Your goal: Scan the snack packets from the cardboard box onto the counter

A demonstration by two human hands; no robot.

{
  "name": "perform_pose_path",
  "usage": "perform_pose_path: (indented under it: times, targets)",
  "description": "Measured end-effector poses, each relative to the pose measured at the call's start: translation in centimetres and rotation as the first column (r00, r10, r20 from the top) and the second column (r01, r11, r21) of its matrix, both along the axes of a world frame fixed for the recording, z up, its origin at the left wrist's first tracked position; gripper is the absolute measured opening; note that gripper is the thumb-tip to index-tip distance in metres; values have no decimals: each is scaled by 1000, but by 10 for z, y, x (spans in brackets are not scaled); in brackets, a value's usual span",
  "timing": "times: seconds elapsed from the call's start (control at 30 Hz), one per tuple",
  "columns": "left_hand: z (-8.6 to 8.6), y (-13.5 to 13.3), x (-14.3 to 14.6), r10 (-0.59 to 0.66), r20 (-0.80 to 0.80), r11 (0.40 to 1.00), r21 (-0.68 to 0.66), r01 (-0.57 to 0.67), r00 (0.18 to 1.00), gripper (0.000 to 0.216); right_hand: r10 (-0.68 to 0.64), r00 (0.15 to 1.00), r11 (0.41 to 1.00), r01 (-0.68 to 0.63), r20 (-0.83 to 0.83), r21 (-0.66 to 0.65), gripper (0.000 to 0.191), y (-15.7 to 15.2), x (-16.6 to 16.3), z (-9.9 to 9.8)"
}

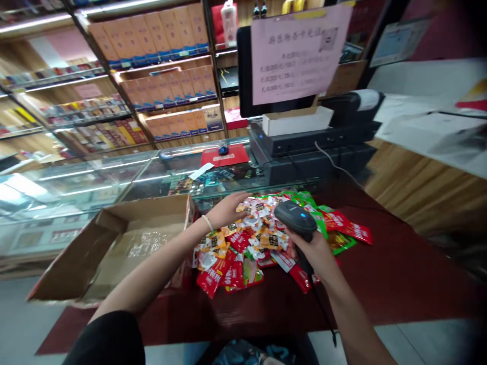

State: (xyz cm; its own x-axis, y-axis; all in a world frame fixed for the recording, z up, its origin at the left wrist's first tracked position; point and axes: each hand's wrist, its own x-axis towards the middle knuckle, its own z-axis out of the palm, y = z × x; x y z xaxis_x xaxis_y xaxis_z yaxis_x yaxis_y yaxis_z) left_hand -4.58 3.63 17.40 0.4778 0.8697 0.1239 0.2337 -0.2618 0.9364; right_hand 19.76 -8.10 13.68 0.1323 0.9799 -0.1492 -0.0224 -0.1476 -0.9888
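A pile of small snack packets [262, 210] in white, orange, red and green wrappers lies on the dark red counter [384, 274]. My right hand [314, 248] is wrapped round the handle of a black barcode scanner [294, 217], held over the right part of the pile. A blue light glows on the scanner's top, and its cord hangs down below my hand. On the left side of the pile my left hand [228, 209] reaches over the packets, fingers stretched out; whether the fingertips touch a packet is unclear.
An open cardboard box [91, 258] stands left of the pile. Behind are a glass display case [125, 175], a red mat [232, 155] with a mouse [223, 150], and a monitor with a pink paper notice [297, 56]. Shelves of boxed goods [148, 38] line the wall.
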Motion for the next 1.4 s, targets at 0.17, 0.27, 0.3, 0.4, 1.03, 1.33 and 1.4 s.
perform_pose_path:
  times: [0.17, 0.27, 0.3, 0.4, 1.03, 1.33, 1.4]
  targets:
    - [4, -31, -98, 132, -36, 990, -45, -134, 991, 31, 200, 974, 980, -199, 103, -14, 46, 15, -41, -3]
    - [-5, -49, -154, 281, -74, 959, -12, -282, 957, 23, 318, 935, 948, -312, 154, -64, 45, 22, -74, -6]
    - [-8, -55, -171, 319, -86, 947, -10, -321, 944, 22, 351, 920, 936, -343, 175, -73, 44, 24, -86, -6]
    - [-17, -73, -215, 388, -128, 917, -52, -397, 913, 22, 441, 858, 896, -438, 263, -75, 39, 25, -121, -3]
    - [-77, -83, -276, -329, -525, 932, -314, 181, 785, 46, 620, 716, 778, -612, 320, -139, 37, 60, -187, -31]
    - [-81, -84, -258, -382, -636, 920, -331, 210, 670, 13, 606, 746, 789, -608, 278, -90, 35, 51, -189, -13]
    - [-69, -86, -254, -318, -692, 946, -273, 174, 648, 3, 579, 762, 809, -582, 289, -87, 36, 47, -185, -6]
